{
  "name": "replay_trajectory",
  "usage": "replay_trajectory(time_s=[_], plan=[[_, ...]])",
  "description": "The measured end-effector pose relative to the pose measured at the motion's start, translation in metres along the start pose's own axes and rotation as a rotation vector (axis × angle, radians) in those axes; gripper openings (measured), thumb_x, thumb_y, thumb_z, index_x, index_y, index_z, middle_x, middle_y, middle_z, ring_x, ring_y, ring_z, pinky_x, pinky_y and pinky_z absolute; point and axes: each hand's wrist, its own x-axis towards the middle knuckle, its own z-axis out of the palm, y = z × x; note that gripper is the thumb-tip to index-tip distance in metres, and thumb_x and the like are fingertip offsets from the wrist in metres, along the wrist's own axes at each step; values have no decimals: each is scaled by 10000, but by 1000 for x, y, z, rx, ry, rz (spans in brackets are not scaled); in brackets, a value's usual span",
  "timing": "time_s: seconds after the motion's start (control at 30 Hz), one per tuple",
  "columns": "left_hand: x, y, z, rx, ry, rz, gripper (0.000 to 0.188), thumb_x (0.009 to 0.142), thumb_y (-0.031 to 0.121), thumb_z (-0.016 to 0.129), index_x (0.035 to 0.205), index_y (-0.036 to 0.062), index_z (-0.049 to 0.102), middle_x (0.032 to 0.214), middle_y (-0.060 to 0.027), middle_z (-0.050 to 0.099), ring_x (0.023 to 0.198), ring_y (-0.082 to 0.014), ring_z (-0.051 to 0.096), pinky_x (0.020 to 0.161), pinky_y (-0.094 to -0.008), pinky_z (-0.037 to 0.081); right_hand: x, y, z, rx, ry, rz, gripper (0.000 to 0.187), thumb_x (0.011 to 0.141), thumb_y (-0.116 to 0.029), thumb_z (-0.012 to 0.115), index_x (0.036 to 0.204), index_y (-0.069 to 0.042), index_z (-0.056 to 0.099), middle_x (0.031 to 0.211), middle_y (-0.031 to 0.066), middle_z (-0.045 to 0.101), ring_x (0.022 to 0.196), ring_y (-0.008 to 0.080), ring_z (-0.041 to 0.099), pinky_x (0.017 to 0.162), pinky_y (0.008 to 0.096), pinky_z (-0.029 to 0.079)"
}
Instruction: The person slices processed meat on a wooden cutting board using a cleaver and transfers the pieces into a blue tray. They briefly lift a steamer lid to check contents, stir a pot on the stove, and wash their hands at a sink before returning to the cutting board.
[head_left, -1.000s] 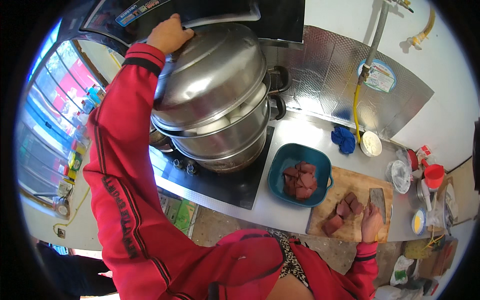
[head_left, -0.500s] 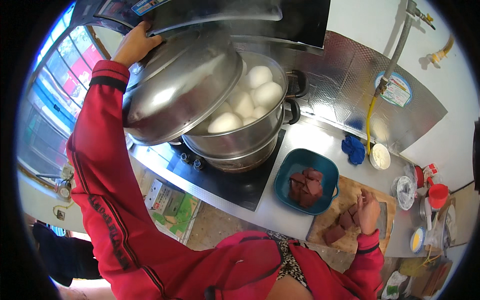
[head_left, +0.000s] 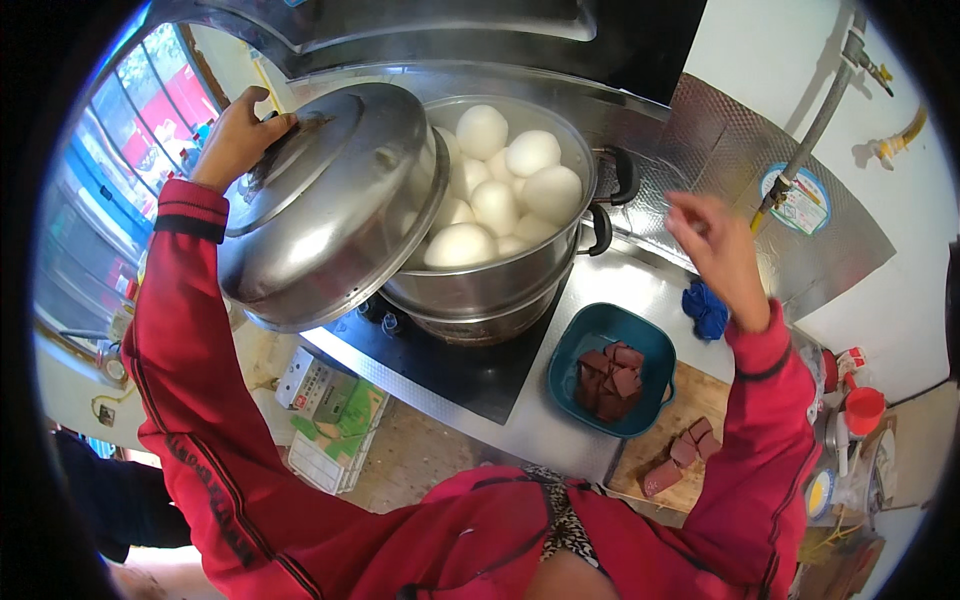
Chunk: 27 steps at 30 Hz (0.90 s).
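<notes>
My left hand (head_left: pixel 238 140) is closed around the knob of a domed metal lid (head_left: pixel 340 200). The lid is tilted off to the left side of a two-tier steamer pot (head_left: pixel 490 285), its rim against the pot's left side. Several smooth white egg-shaped pieces (head_left: pixel 495 207) lie heaped in the upper tier; I cannot tell if they are buns or eggs. My right hand (head_left: pixel 718 245) is raised over the counter, right of the pot's black handles (head_left: pixel 622 177). Its fingers are loosely bent and apart, slightly blurred, with nothing visible in them.
A teal basin (head_left: pixel 612 365) holds dark red-brown slabs. More slabs (head_left: pixel 684 455) lie on a wooden cutting board (head_left: pixel 640 462), partly hidden by my right sleeve. A blue cloth (head_left: pixel 706 309) and a red cup (head_left: pixel 864 410) are at the right. The pot stands on a black stovetop (head_left: pixel 480 385).
My right hand has left the slabs on the cutting board and risen toward the pot's right side. The lid has shifted left and down with my left hand, uncovering more of the white pieces.
</notes>
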Motion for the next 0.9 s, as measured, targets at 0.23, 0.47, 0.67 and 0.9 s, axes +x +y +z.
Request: replay_trajectory(time_s=[0.23, 0.47, 0.67, 0.9], plan=[[-9, 0, 3, -102, -29, -9, 667, 869, 395, 724, 1305, -67, 520, 862, -250, 685, 779, -277, 691, 728, -373, 524, 118, -22, 57, -285, -238, -295, 427, 760, -322, 780, 1060, -30, 697, 983, 167, 699, 933, 343, 668, 818, 417, 522], [-13, -3, 1, -57, -63, -14, 684, 869, 413, 713, 1321, -58, 509, 911, -275, 696, 828, -336, 710, 773, -394, 539, 154, -22, 110, -561, -679, -301, 539, 634, -343, 847, 1041, -28, 687, 964, 193, 699, 941, 375, 664, 842, 450, 513], [-15, -3, 0, -85, -82, -44, 687, 868, 401, 719, 1325, -64, 501, 911, -255, 694, 830, -300, 707, 757, -371, 536, 162, -18, 126, -540, -804, -255, 506, 621, -316, 845, 1005, -25, 691, 942, 205, 699, 932, 383, 669, 819, 453, 518], [-12, -14, 4, -113, -63, -18, 685, 864, 392, 725, 1320, -68, 502, 872, -236, 690, 777, -275, 699, 718, -363, 535, 162, -18, 129, -539, -748, -284, 558, 620, -314, 834, 1083, -38, 691, 948, 198, 695, 921, 380, 665, 794, 425, 524]])
